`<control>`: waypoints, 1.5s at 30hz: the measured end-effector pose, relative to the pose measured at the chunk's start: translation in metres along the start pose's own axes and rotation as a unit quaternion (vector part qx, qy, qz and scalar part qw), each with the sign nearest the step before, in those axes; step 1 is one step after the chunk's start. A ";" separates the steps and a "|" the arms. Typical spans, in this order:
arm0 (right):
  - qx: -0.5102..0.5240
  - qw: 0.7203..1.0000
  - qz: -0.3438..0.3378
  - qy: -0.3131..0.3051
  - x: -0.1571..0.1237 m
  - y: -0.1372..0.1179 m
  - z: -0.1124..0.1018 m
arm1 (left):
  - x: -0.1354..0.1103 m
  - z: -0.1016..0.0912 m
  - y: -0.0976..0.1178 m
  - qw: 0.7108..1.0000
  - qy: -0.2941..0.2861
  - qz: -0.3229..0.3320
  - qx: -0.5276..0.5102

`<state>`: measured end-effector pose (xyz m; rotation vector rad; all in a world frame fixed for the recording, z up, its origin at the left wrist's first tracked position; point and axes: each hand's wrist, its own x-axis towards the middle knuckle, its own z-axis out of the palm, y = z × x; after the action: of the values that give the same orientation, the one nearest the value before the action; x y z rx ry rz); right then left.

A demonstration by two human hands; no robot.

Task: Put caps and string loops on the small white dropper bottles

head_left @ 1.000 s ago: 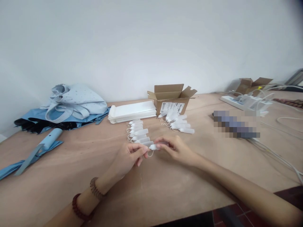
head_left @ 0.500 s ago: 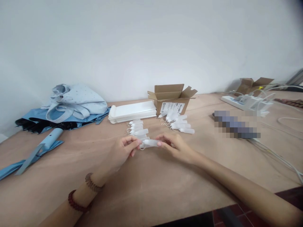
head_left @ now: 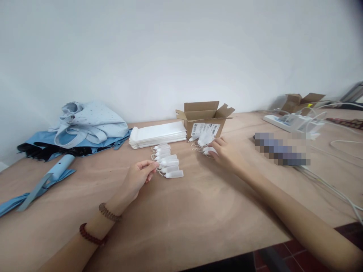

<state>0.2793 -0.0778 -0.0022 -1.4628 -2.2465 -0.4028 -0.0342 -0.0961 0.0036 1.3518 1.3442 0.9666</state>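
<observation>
Several small translucent white squeeze bottles with thin string loops lie in a row (head_left: 170, 161), their tips toward the left. Beside the near end of this row, my left hand (head_left: 141, 174) is closed in a pinch close to the strings; whatever is between its fingertips is too small to make out. On the right, my right hand (head_left: 225, 154) grips a small squeeze bottle (head_left: 209, 150) at the pile. More bottles (head_left: 204, 139) lie there in front of the cardboard box, partly overlapping.
An open cardboard box (head_left: 195, 122) with a label stands against the wall. Left of it lies a stack of white envelopes (head_left: 159, 132). A light blue bag (head_left: 96, 119) rests on a blue umbrella (head_left: 61, 166). A blurred-out device (head_left: 280, 149) and a power strip (head_left: 279, 122) with cables lie right.
The bottle formerly held between both hands now lies at the near end of the left row. My right hand has moved right and away to the pile and closed on another bottle.
</observation>
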 end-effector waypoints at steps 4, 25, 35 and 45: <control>-0.039 0.999 0.025 -0.021 -0.001 0.008 0.006 | 0.000 0.000 -0.001 1.000 0.015 0.001 0.024; -0.072 0.991 0.065 -0.093 -0.002 0.003 -0.002 | -0.002 -0.002 -0.003 0.995 0.023 0.080 0.049; -0.080 0.991 0.053 -0.093 -0.001 0.007 0.004 | -0.020 0.010 0.000 0.909 -0.153 0.200 0.333; -0.076 0.989 0.065 -0.111 -0.002 0.002 0.001 | -0.015 0.018 -0.021 0.895 -0.034 0.239 0.376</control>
<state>0.2819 -0.0778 -0.0035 -1.8019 -2.3149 -0.3932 -0.0228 -0.1147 -0.0196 2.3674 1.4194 0.7022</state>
